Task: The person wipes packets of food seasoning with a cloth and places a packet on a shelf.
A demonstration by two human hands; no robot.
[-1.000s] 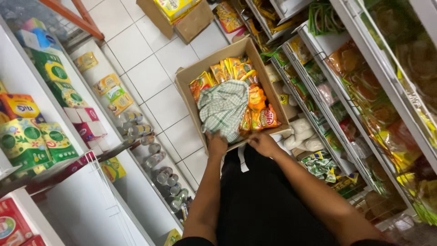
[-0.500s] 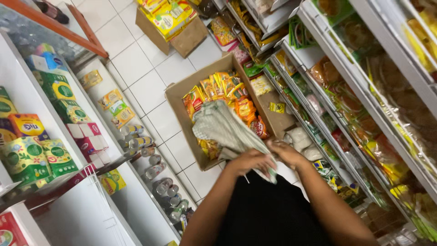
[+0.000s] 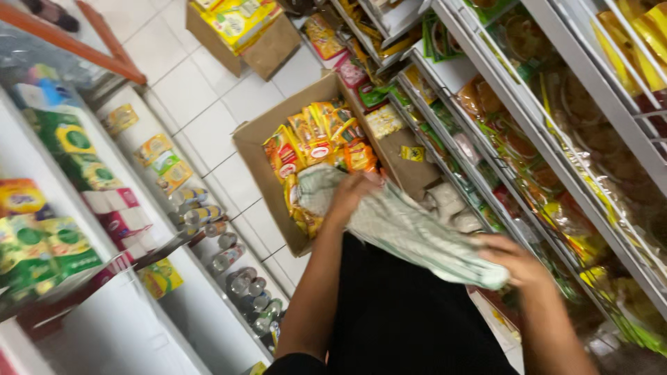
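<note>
A pale green patterned cloth stretches between both hands above an open cardboard box on the floor. My left hand grips the cloth's upper end over the box. My right hand holds the lower end near the right-hand shelves. Inside the box lie several yellow, orange and red snack packets. My black clothing fills the bottom middle.
White shelves on the left carry green cartons and rows of cans. Wire racks on the right hold bagged snacks. A second cardboard box with yellow packs stands further along the white tiled aisle.
The cloth has been lifted off the box and pulled out between my hands. My right hand moved right and down; my left hand rose over the box. The camera tilted.
</note>
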